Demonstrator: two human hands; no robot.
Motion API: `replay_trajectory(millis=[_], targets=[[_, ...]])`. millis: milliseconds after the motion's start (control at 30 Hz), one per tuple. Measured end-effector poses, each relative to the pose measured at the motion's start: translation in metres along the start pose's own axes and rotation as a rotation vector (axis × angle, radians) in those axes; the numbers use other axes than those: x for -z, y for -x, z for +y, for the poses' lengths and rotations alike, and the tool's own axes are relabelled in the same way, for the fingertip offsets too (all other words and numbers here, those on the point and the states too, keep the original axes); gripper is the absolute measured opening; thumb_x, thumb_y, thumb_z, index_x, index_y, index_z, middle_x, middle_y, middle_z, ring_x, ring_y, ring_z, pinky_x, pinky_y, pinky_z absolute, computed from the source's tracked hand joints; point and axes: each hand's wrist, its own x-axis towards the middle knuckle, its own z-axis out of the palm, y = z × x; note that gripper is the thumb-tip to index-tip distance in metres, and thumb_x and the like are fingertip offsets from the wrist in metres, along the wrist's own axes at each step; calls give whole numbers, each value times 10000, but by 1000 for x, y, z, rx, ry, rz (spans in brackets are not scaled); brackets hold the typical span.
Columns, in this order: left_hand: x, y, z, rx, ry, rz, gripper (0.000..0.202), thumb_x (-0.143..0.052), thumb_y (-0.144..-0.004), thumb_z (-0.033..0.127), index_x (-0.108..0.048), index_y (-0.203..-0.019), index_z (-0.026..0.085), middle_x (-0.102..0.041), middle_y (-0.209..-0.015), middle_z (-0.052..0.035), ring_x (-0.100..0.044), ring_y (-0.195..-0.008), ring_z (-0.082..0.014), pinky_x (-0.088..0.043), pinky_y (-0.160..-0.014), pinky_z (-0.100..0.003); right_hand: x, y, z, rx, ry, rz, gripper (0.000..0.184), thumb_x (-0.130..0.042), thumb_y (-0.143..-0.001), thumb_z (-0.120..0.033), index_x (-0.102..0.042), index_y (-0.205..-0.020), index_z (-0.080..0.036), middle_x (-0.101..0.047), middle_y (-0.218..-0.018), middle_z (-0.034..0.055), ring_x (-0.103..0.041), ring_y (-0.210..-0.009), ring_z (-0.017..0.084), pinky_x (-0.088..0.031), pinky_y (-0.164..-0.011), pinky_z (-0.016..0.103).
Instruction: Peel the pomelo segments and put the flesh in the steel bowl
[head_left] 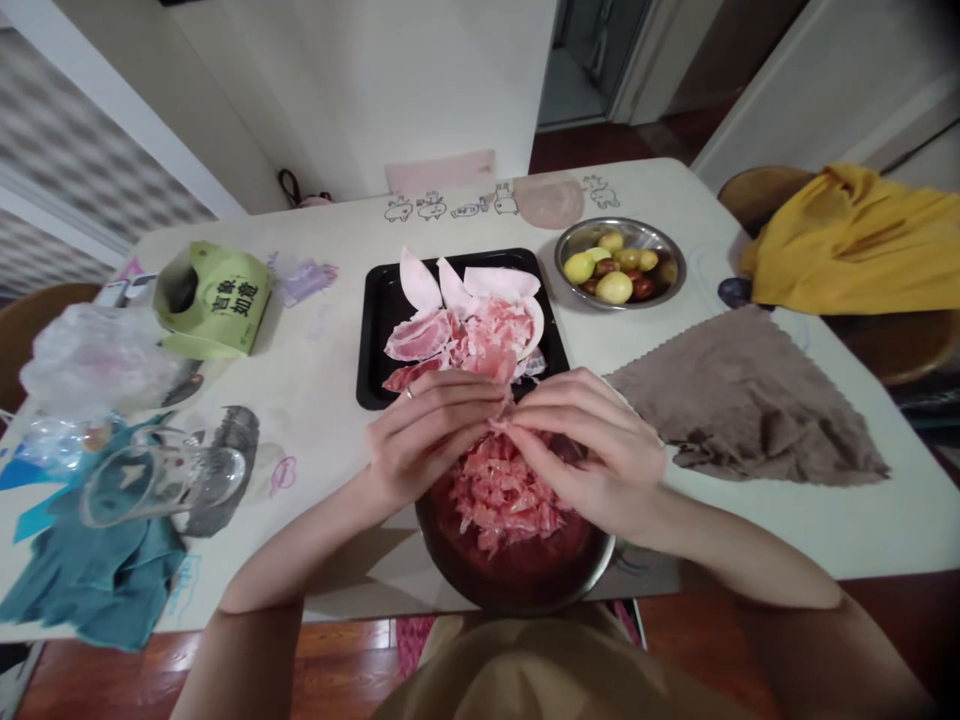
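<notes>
My left hand (435, 428) and my right hand (592, 440) meet above a metal bowl (517, 590). Between their pinched fingertips is a pale pink piece of pomelo (501, 395), gripped from both sides. Loose pink pomelo pulp (510, 495) fills much of the bowl beneath. Just beyond my fingers lies a black tray (379, 300) holding pomelo segments (420, 335), torn membrane (499, 325) and pinkish-white peel pieces (499, 283). The fingertips hide part of the held piece, and my hands cover the bowl's far rim.
A steel bowl (675, 270) of small yellow and brown fruit stands behind the tray. To the right lie a grey-brown cloth (750, 400) and yellow fabric (862, 245) on a chair. Leftward are a glass pitcher (161, 480), teal cloth (105, 575), green carton (225, 300) and plastic bag (97, 355).
</notes>
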Motion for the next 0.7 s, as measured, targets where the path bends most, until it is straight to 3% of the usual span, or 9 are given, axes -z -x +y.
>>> replay_trajectory(millis=[100, 267, 433, 700], targets=[[-2, 1, -1, 33, 49, 17, 337, -766, -862, 72, -705, -1157, 220, -790, -1116, -53, -745, -1082, -212, -628, -945, -409, -2, -2, -2, -70, -53, 38, 135, -726, -880, -106, -752, -918, -233, -770, -819, 30, -702, -750, 166, -589, -709, 357], [-2, 2, 0, 130, 109, 16, 331, -837, -826, 197, -715, -1131, 238, -778, -1118, -61, -736, -1073, -232, -621, -962, -445, -4, 1, -3, -55, -50, 46, 171, -734, -870, -92, -764, -947, -242, -783, -832, 32, -709, -761, 173, -585, -709, 363], [-1, 1, 3, 125, 124, 30, 306, -809, -826, 110, -723, -1096, 224, -779, -1094, -62, -740, -1045, -215, -619, -951, -423, -2, 3, -3, -45, -66, 43, 215, -728, -866, -74, -769, -980, -252, -792, -869, 34, -718, -792, 180, -587, -732, 376], [-9, 1, 3, 143, 186, 35, 267, -786, -805, 95, -707, -1031, 214, -776, -1040, -58, -745, -1027, -217, -631, -933, -433, -5, 4, -3, -93, -72, 60, 176, -714, -883, -103, -766, -917, -267, -781, -821, 6, -706, -750, 169, -590, -727, 368]])
